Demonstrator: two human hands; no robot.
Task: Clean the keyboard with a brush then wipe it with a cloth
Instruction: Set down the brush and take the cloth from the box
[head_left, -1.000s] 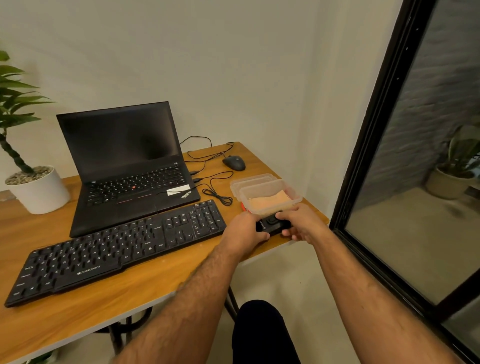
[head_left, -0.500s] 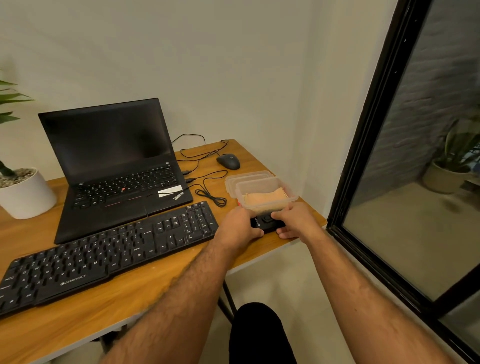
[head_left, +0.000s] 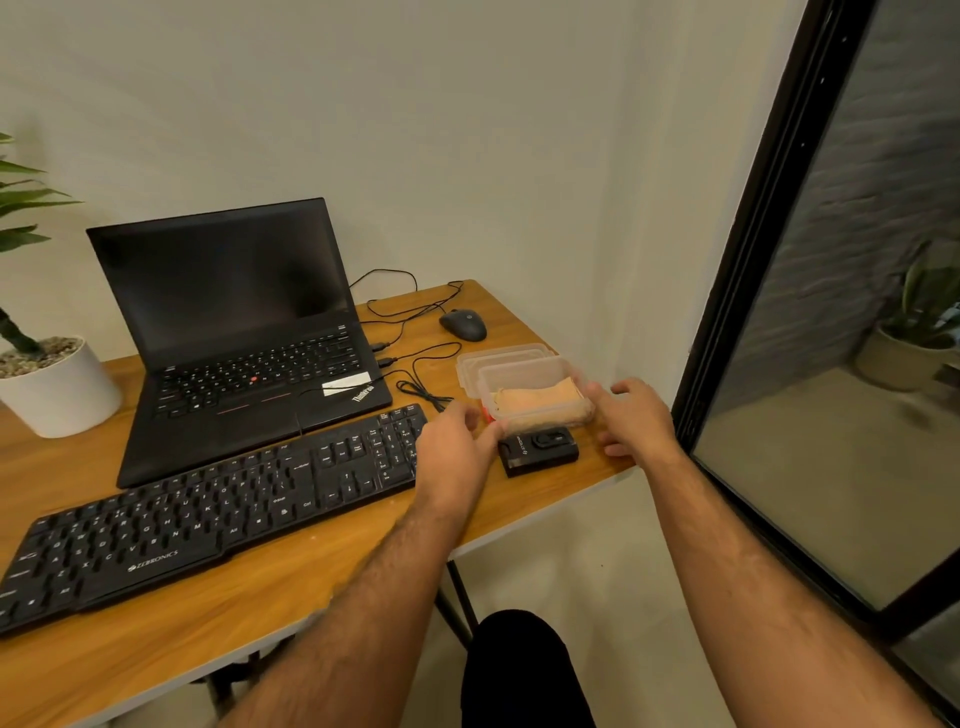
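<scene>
The black keyboard (head_left: 208, 519) lies along the front of the wooden desk (head_left: 270, 603). At the desk's right end stands a clear plastic container (head_left: 524, 375) with a folded orange cloth (head_left: 540, 397) inside. My left hand (head_left: 457, 449) touches the container's front left corner, and my right hand (head_left: 636, 415) presses against its right side. A small red piece (head_left: 487, 414) shows by the left corner; I cannot tell what it is. No brush is clearly visible.
A small black device (head_left: 540, 452) lies just in front of the container. Behind it sits a second clear tub or lid (head_left: 498, 356). An open laptop (head_left: 234, 338), mouse (head_left: 462, 325), cables (head_left: 415, 384) and white plant pot (head_left: 57, 389) fill the back. A glass door (head_left: 831, 364) is on the right.
Both hands have come off the black device, moved apart and gone up to the sides of the plastic container. The device is uncovered. The camera has shifted a little.
</scene>
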